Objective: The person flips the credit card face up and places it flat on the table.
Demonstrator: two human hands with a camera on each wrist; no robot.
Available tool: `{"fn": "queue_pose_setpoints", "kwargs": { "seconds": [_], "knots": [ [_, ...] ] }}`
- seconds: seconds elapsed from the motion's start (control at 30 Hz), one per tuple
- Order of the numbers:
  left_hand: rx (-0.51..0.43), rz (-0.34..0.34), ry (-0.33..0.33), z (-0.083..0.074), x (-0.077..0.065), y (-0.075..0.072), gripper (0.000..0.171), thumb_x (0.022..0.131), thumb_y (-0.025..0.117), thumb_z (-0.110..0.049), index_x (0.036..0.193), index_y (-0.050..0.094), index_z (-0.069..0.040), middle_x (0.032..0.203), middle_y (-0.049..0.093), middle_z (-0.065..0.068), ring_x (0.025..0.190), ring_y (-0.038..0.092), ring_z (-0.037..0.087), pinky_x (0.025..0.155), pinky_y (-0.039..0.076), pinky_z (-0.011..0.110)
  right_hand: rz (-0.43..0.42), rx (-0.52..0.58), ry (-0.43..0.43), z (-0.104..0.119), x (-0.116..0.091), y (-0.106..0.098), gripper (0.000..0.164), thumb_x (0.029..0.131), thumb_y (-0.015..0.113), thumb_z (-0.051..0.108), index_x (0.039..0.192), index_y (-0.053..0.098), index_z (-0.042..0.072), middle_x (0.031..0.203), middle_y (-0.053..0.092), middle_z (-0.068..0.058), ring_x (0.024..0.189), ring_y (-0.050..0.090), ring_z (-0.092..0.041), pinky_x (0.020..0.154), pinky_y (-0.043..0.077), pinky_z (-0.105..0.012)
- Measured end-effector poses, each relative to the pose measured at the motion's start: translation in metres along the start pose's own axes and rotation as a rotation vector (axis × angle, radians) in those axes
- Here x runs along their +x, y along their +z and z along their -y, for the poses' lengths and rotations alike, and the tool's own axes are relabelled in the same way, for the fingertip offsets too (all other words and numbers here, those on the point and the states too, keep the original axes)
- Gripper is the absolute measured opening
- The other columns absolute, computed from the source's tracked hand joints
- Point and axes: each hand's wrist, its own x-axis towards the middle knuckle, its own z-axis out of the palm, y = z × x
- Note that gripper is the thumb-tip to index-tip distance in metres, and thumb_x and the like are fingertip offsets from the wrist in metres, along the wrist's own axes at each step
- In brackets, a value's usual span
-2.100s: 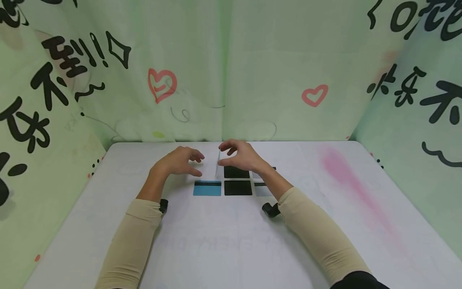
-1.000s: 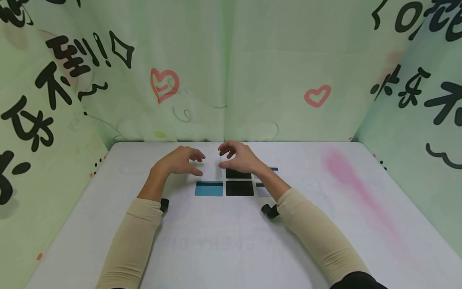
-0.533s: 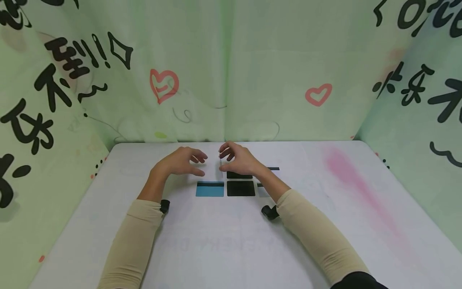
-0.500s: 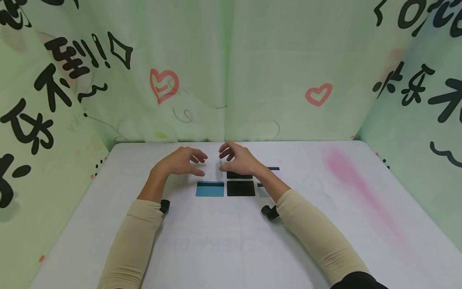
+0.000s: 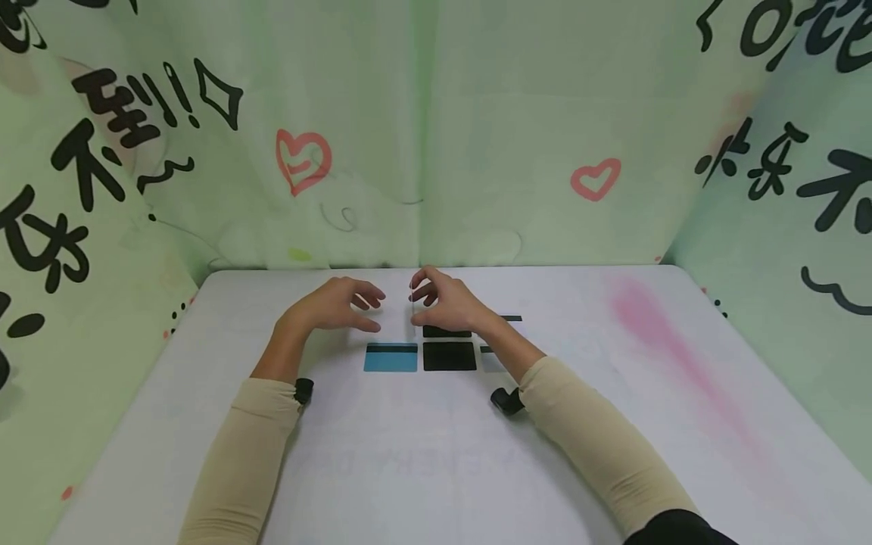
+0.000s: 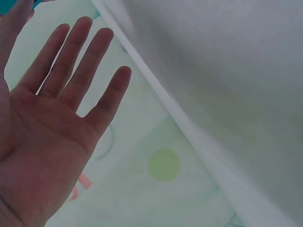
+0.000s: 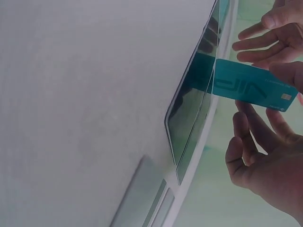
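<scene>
My right hand (image 5: 450,303) pinches a teal card (image 7: 251,85) between thumb and fingers along its long edges. The card stands upright with a short end down at the table; the head view shows it nearly edge-on. "VIP" and a chip mark are on its face. My left hand (image 5: 334,304) hovers to the left of it, fingers spread, holding nothing. Nearest on the table lie a blue card (image 5: 390,357) with a dark stripe, a black card (image 5: 450,356), and another black card (image 5: 446,331) partly behind my right hand.
Two pale cards with dark stripes, one nearer (image 5: 493,362) and one farther (image 5: 512,318), lie partly hidden under my right forearm. The white table (image 5: 422,469) ends at a green curtain (image 5: 504,151) with hearts and writing. A pink smear (image 5: 674,356) marks the cloth.
My right thumb and the teal card's lower part have come slightly nearer, and the card looks more edge-on. The left hand stays almost still. The head view shifts a little.
</scene>
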Motion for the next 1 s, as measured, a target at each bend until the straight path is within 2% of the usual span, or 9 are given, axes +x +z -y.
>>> {"fn": "queue_pose_setpoints", "kwargs": {
  "seconds": [0.37,0.57,0.77,1.0],
  "knots": [
    [-0.054,0.003,0.035,0.005,-0.001,0.001,0.063,0.087,0.084,-0.027,0.143,0.062,-0.007,0.132,0.071,0.010,0.127,0.066,0.031,0.105,0.052,0.048,0.029,-0.026,0.023,0.003,0.004,0.004,0.053,0.085,0.081,0.018,0.130,0.053,0.015,0.130,0.072,-0.009,0.122,0.063,-0.031,0.105,0.051,-0.048],
    [-0.053,-0.021,0.042,0.006,-0.003,-0.004,0.063,0.087,0.085,-0.025,0.142,0.062,-0.007,0.131,0.071,0.010,0.125,0.067,0.030,0.105,0.053,0.048,0.033,-0.053,0.025,0.007,0.008,0.005,0.053,0.085,0.082,0.017,0.129,0.054,0.013,0.130,0.072,-0.009,0.121,0.063,-0.030,0.104,0.052,-0.047],
    [-0.052,-0.020,0.044,0.004,-0.004,-0.004,0.064,0.088,0.084,-0.024,0.144,0.060,-0.005,0.134,0.070,0.013,0.126,0.066,0.033,0.105,0.053,0.049,0.047,-0.096,0.030,0.008,0.011,0.006,0.055,0.086,0.082,0.017,0.135,0.058,0.009,0.132,0.070,-0.010,0.122,0.063,-0.030,0.106,0.052,-0.045],
    [-0.051,-0.014,0.034,0.002,-0.004,-0.004,0.064,0.089,0.083,-0.024,0.145,0.059,-0.005,0.134,0.069,0.014,0.127,0.065,0.033,0.105,0.053,0.050,0.048,-0.135,0.029,0.007,0.011,0.006,0.053,0.087,0.082,0.021,0.134,0.062,0.008,0.130,0.071,-0.011,0.122,0.062,-0.031,0.106,0.051,-0.046]
  ]
}}
